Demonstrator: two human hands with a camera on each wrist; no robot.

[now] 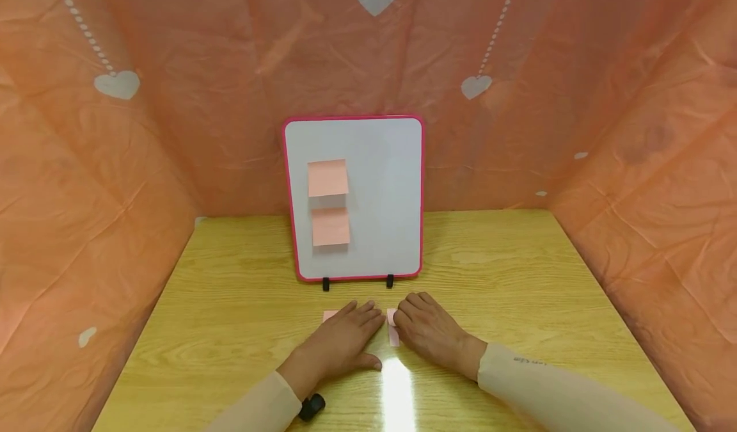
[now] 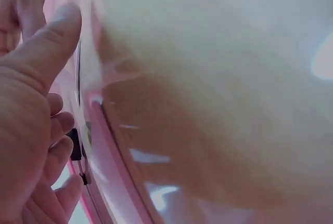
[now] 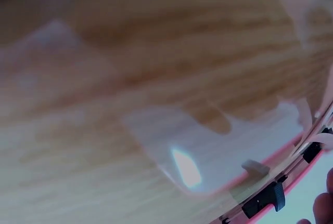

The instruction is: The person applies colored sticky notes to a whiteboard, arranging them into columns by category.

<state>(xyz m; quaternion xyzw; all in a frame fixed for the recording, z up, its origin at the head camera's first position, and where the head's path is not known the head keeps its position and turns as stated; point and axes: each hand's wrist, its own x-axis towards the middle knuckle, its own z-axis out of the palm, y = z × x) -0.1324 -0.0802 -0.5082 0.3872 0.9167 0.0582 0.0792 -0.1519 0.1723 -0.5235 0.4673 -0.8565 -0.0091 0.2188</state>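
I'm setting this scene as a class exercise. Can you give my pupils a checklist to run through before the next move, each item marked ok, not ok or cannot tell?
1. White rectangular board with a pink frame standing: ok.
2. Square pink paper notes on its left half, upper and lower, separate: ok.
3. Board's right half bare: ok.
4. Pale pink paper strip held by the right hand: ok.
5. Strip lying flat: not ok, it curls by the fingers.
6. Strip joined to the pink paper corner showing beside the left hand: cannot tell, the left hand covers what lies between.
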